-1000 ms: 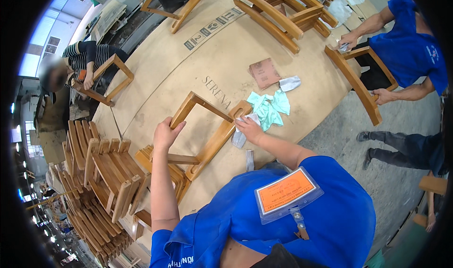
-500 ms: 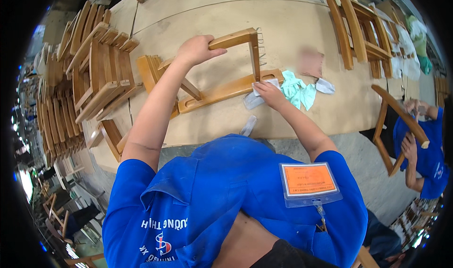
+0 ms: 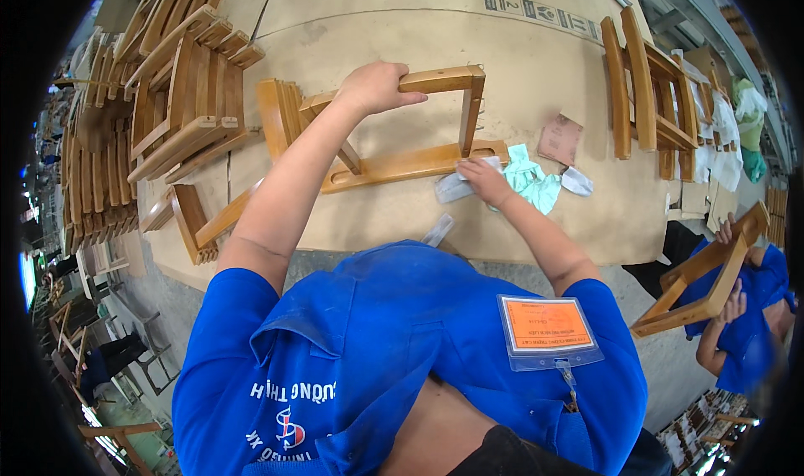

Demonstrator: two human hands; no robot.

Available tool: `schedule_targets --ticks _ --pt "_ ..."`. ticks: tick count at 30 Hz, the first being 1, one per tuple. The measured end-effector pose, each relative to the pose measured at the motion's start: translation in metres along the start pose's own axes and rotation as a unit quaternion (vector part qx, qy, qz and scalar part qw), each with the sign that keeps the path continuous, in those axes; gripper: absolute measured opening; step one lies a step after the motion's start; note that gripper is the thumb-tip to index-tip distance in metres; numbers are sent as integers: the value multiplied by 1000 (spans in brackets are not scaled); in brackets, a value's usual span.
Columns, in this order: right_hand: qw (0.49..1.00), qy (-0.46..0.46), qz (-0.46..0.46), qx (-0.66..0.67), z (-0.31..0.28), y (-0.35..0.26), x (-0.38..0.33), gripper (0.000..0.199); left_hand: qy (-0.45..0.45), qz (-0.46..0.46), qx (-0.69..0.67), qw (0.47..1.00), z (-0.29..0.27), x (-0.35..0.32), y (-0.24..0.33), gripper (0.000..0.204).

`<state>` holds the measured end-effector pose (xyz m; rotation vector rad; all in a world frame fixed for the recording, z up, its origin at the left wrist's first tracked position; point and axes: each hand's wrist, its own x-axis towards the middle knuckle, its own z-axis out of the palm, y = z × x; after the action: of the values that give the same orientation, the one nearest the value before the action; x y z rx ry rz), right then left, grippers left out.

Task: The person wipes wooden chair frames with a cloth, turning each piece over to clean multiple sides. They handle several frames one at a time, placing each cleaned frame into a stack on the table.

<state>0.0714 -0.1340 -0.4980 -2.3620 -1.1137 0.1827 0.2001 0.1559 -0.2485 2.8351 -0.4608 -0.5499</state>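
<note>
A wooden frame stands on the covered table, its slotted lower rail flat and its upper rail raised. My left hand is closed around the upper rail, near its middle. Low on the right, my right hand presses a white cloth against the right end of the lower rail; the fingers partly hide the cloth. Just left of that hand lies a translucent whitish piece. A mint-green cloth and a brownish sheet like sandpaper lie to the right.
Stacked wooden frames crowd the left side, and more frames stand at the far right. A loose frame sits at the near left edge. Beyond the right edge, a co-worker in blue handles another wooden frame.
The view has shifted a little. My right hand stays at the lower rail's right end, my left on the upper rail. The co-worker's frame has been turned and lowered.
</note>
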Motion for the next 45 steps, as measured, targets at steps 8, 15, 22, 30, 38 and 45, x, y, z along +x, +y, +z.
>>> schedule_targets --ticks 8,15,22,30,38,45 --pt "993 -46 99 -42 -26 11 -2 35 -1 -3 -20 1000 0 -3 1 53" --pt "995 -46 75 -50 -29 7 1 34 -10 2 -3 1000 -2 3 -3 58" --pt "992 -12 97 -82 -9 -10 -1 39 -19 6 1 1000 0 1 -4 59" --pt "976 -11 187 -113 6 -29 -4 40 18 33 -29 999 6 -3 -6 55" --pt "923 -44 358 -131 31 -48 15 43 52 61 -30 996 17 11 -18 59" --pt "928 -29 307 -210 25 -47 4 41 34 61 -47 996 16 9 -20 57"
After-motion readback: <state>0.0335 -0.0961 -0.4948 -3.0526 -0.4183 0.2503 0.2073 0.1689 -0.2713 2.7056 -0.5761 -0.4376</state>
